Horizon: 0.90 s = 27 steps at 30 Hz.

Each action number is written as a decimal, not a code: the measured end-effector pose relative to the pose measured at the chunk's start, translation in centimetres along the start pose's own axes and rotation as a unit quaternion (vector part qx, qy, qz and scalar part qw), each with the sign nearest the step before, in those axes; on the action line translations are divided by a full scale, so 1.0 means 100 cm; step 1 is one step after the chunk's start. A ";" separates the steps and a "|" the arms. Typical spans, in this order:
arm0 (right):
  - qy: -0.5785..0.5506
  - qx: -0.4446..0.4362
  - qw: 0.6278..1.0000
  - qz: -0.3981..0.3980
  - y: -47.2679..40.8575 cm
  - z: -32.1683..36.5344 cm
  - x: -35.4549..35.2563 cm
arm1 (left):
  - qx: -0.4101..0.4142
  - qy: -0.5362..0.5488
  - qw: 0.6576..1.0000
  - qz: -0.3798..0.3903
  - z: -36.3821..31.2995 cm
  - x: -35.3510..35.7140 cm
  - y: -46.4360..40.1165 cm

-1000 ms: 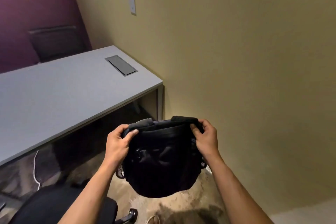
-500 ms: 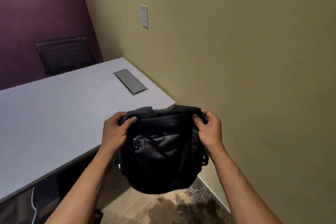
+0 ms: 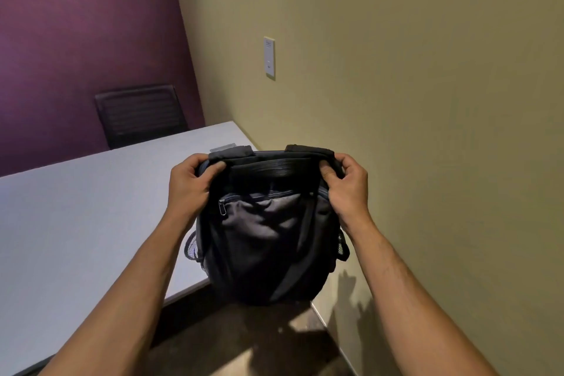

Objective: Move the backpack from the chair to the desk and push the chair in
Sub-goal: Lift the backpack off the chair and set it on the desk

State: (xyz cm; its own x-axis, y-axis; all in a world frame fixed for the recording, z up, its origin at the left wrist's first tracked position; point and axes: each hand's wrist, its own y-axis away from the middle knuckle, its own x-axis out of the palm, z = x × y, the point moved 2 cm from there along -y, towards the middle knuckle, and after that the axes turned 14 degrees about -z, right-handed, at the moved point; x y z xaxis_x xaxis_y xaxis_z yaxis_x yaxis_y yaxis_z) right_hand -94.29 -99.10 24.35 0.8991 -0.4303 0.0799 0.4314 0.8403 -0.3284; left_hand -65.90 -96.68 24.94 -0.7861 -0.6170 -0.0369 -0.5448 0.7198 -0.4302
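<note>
A black backpack with a zipped front pocket hangs in the air in front of me, over the right end of the grey desk. My left hand grips its top left corner. My right hand grips its top right corner. The bag's bottom hangs just past the desk's near edge and looks clear of the desktop. The chair I took it from is out of view.
A second dark chair stands behind the desk against the purple wall. The yellow wall with a white wall plate runs close along the right. Dark carpet lies below.
Both hands have lifted the backpack higher and carried it forward to the desk's right end. The view has tilted up, and the chair at the lower left has dropped out of sight.
</note>
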 end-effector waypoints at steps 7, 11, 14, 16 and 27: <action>-0.025 -0.017 0.999 0.030 -0.069 -0.008 0.044 | 0.022 -0.001 0.999 -0.031 0.008 0.034 -0.062; -0.032 -0.016 0.999 0.026 -0.094 -0.018 0.067 | 0.026 -0.007 0.999 -0.031 0.018 0.052 -0.093; -0.037 0.002 0.999 0.016 -0.105 -0.030 0.082 | 0.027 -0.008 0.999 -0.028 0.030 0.063 -0.115; -0.039 0.015 0.999 0.003 -0.111 -0.040 0.092 | 0.025 -0.008 1.000 -0.017 0.040 0.071 -0.130; -0.017 0.078 0.992 -0.095 -0.127 -0.087 0.141 | 0.004 0.000 0.994 0.105 0.098 0.124 -0.228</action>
State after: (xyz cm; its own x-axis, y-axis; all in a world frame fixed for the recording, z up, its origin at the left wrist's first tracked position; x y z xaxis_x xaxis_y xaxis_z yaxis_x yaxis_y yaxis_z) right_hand -87.72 -118.74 21.43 0.8008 -0.5771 0.1602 0.5978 0.7864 -0.1554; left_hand -60.39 -123.91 25.51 -0.8820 -0.4537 -0.1273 -0.3666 0.8304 -0.4195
